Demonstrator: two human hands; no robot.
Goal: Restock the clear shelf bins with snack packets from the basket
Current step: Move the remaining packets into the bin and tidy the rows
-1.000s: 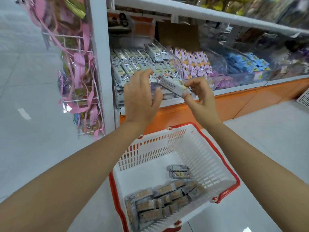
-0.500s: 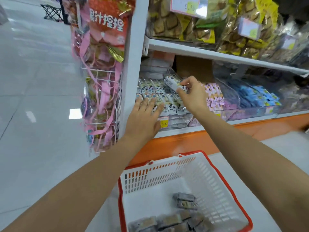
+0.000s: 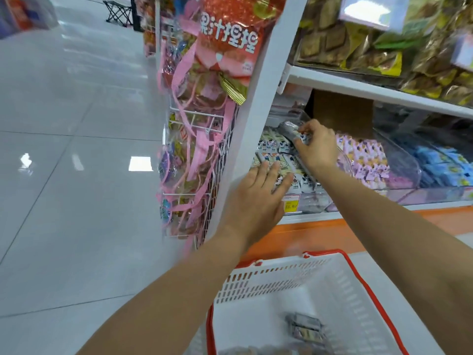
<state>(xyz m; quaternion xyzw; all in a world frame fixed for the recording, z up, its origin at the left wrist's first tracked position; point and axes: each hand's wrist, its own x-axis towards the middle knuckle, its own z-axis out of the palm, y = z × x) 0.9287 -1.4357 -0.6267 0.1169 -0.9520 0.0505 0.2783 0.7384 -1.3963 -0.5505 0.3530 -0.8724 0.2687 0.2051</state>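
Note:
My right hand (image 3: 316, 147) pinches a silver snack packet (image 3: 290, 129) over the back of the leftmost clear shelf bin (image 3: 305, 202), which is filled with rows of white-and-blue packets (image 3: 275, 146). My left hand (image 3: 257, 198) lies flat with straight fingers on the front packets of that bin. Below, the white basket with a red rim (image 3: 284, 278) holds a few grey packets (image 3: 305, 327) at its bottom.
A white shelf post (image 3: 252, 116) stands left of the bin, with a wire rack of pink-ribboned bags (image 3: 197, 139) hanging on it. Neighbouring bins hold purple packets (image 3: 363, 157) and blue packets (image 3: 442, 162). An upper shelf (image 3: 358, 85) overhangs the bins. Glossy floor spreads to the left.
My right hand carried the packet from in front of the shelf up into the back of the bin. My left hand moved forward and flattened onto the front packets. The view rose.

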